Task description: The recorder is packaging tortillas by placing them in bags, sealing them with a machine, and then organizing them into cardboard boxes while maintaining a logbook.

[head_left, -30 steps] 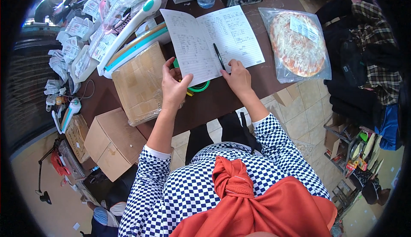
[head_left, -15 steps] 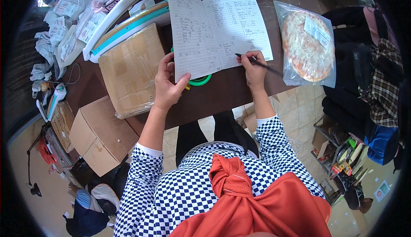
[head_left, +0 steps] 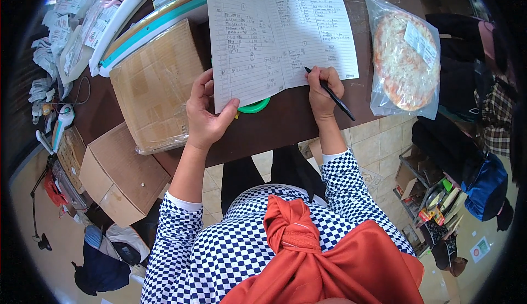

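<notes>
An open lined notebook (head_left: 313,35), covered in handwriting, lies across the dark table. My left hand (head_left: 207,108) grips the lower left corner of its left page, thumb on top and fingers behind, and that page is raised off the table. In my right hand (head_left: 325,93) is a black pen (head_left: 343,106), its tip at the lower part of the right page. Part of a green ring-shaped thing (head_left: 256,107) shows below the notebook; the rest is hidden under it. Right of the notebook lies a pizza (head_left: 407,60) sealed in a clear plastic bag with a white label.
A taped cardboard box (head_left: 159,84) stands on the table to the left, with another cardboard box (head_left: 123,172) beyond the table edge. A white and teal sealer-like device (head_left: 151,29) lies behind the first. Labelled packaging (head_left: 66,7) piles up at far left; dark bags (head_left: 455,79) hang at right.
The notebook and pizza sit slightly shifted in view as the camera moved. My right hand has turned, so the pen's back end points lower. My left hand still holds the page.
</notes>
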The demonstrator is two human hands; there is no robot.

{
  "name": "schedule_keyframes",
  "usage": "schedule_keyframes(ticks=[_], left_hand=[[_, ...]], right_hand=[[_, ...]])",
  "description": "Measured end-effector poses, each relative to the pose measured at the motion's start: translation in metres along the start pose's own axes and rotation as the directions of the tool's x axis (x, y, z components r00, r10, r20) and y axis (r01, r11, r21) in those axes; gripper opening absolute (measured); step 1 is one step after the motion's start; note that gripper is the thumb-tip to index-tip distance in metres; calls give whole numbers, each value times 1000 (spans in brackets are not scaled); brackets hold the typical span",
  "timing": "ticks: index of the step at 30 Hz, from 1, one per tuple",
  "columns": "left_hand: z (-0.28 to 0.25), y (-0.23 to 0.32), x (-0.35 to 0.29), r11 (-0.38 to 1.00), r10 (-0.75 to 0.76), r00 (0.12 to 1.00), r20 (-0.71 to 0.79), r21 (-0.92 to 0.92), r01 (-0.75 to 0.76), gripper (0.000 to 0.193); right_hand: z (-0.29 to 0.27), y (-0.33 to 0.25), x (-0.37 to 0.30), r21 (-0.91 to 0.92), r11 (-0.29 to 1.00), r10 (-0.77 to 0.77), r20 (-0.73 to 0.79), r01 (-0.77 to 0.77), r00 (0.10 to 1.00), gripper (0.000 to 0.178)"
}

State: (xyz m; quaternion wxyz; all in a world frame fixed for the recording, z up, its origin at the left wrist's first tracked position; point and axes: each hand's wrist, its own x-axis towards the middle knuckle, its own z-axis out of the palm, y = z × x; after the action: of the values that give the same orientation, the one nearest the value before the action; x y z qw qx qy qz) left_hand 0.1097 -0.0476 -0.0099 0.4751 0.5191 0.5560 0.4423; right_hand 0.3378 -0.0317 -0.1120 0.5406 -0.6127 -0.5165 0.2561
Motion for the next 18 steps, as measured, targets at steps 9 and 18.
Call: schedule_keyframes(ticks=[9,18], left_hand=[[0,2,0,1000,0,1000,-14,10,1,52],[-2,-1,-1,999,24,1000,-20,34,-23,51]], right_hand=[[4,-5,5,-171,972,-167,-7,163,986,25],[5,-9,4,-175,960,-225,-6,221,974,24]])
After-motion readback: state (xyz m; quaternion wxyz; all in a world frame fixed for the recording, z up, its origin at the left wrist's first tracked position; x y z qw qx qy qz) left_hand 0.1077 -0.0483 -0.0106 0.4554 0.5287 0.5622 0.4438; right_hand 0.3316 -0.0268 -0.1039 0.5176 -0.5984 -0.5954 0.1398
